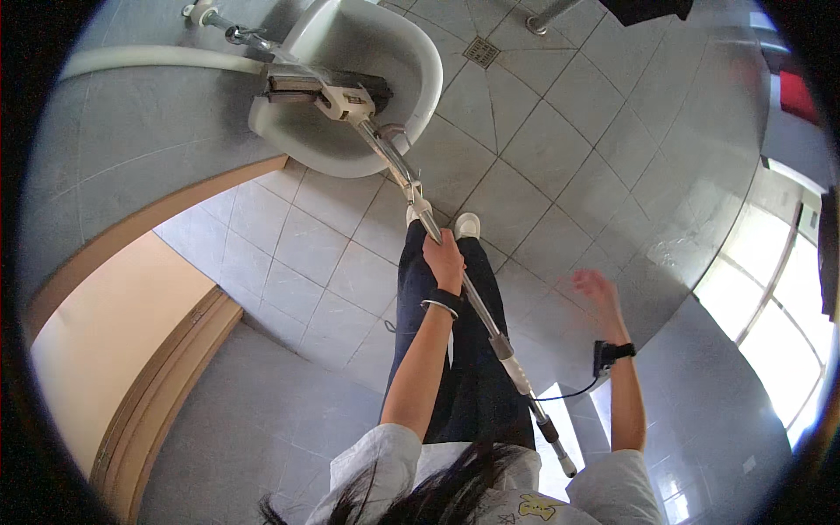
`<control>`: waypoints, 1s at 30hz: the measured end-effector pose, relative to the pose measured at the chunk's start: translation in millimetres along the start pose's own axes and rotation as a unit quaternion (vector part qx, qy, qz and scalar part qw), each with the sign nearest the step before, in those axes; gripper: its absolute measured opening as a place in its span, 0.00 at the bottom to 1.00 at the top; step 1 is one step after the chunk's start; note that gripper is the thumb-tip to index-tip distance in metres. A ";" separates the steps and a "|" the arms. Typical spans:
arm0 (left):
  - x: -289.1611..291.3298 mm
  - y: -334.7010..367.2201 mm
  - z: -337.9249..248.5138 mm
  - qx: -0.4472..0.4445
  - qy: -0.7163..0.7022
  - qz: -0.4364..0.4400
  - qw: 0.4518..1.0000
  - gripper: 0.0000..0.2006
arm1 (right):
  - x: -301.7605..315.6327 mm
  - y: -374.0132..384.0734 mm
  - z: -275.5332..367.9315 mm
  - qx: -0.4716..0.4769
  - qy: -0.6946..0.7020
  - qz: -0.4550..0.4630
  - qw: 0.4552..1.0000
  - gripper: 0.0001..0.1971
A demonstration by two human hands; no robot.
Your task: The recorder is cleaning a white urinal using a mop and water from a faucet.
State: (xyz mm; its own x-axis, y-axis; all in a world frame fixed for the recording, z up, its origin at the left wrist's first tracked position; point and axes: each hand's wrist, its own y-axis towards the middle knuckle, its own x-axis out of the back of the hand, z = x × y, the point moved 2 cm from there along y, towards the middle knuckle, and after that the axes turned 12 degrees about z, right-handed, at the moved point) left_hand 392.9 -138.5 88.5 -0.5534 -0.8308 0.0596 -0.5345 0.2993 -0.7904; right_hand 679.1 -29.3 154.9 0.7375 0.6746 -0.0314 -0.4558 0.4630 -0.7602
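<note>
My left hand (444, 260) is wrapped round the metal pole of a sponge mop (479, 306). The pole slants from beside my right side up to a white basin (429, 66) at the upper left. Its white and dark mop head (346, 101) lies across the inside of that basin, below a chrome tap (249, 37). What looks like a clear stream of water runs from the tap toward the head. Apart from the pole, my right hand (598, 293) is raised to the right, slightly blurred, with its fingers loosely stretched and nothing visible in them.
A tiled wall and a doorway with a wooden frame (166, 385) are at the left. Grey tiles (560, 149) cover the floor, with a square drain (480, 52) at the back. A bright window (774, 306) stands at the right. A cable hangs from a device (604, 357) on my right wrist.
</note>
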 end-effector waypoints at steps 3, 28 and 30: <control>0.9 -3.1 -2.8 0.015 -0.030 0.009 0.999 0.10 | 2.0 33.8 75.3 0.070 -0.050 -0.106 0.991 0.14; 3.6 -39.1 -32.3 0.179 -0.262 0.145 0.937 0.25 | -253.4 289.5 169.0 0.129 -0.268 0.179 0.938 0.26; 3.6 -39.7 -34.4 0.182 -0.238 0.140 0.944 0.26 | -248.5 280.8 173.8 0.171 -0.263 0.162 0.936 0.25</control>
State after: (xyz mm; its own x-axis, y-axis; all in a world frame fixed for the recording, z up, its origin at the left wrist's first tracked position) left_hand 390.2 -137.2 141.1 -0.2449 -0.8859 -0.3940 -0.1078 0.4288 -0.8970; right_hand 281.2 33.0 62.0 0.2259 0.9596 0.1674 -0.8120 0.2805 -0.5118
